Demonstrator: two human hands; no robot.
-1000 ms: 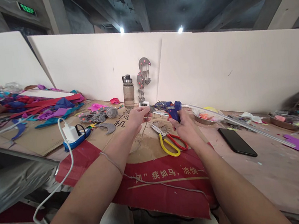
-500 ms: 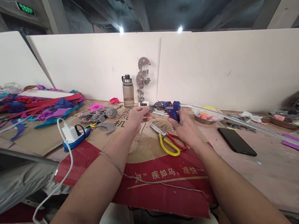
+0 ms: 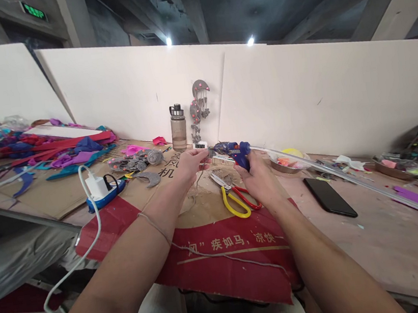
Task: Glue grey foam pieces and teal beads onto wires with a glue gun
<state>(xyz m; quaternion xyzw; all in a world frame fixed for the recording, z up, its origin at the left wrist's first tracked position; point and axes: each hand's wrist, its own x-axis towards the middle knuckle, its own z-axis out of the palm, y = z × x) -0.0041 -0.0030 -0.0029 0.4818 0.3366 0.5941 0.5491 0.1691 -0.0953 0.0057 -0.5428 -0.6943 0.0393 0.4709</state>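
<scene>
Blue glue gun (image 3: pixel 244 147), likely light, stiff, best held by its handle (image 3: pixel 242 161), right fingers (image 3: pixel 242 172) wrapped there, left fingers (image 3: pixel 201 154) pinching grey piece (image 3: pixel 211 153).

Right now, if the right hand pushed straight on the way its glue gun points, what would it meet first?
Probably the small grey piece at the left hand: the glue gun in the right hand points toward it. They look close or touching, but one view leaves depth unclear.
</scene>
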